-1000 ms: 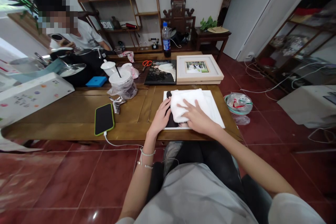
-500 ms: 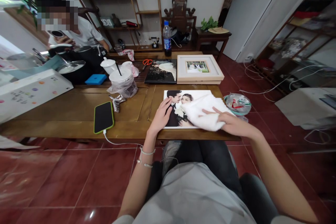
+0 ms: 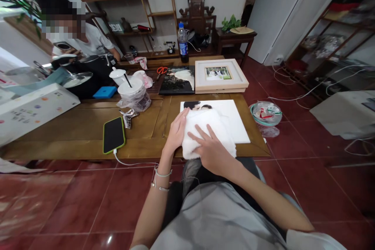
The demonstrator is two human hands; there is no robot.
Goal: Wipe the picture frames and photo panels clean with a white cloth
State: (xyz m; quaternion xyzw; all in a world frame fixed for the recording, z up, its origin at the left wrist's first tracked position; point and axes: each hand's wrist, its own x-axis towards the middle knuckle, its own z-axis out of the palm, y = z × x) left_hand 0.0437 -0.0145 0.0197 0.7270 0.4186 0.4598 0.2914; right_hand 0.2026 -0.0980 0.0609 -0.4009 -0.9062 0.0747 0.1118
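Note:
A large wedding photo print (image 3: pixel 231 119) lies flat on the low wooden table (image 3: pixel 73 136) in front of me. A folded white cloth (image 3: pixel 205 127) covers its near left part. My right hand (image 3: pixel 209 150) presses flat on the cloth with fingers spread. My left hand (image 3: pixel 175 133) rests open on the print's left edge, fingers touching the cloth's side. Only the heads of the pictured couple show above the cloth.
Behind the print lie a framed photo (image 3: pixel 219 75) and a dark photo panel (image 3: pixel 177 81). A phone in a green case (image 3: pixel 113 134) charges at left, near a bagged cup (image 3: pixel 133 93). Another person (image 3: pixel 79 35) sits at the far left. A bowl (image 3: pixel 265 113) sits on the floor.
My right hand swept the cloth from the middle of the print to its right edge, then back to the near left part. My left hand stayed on the left edge.

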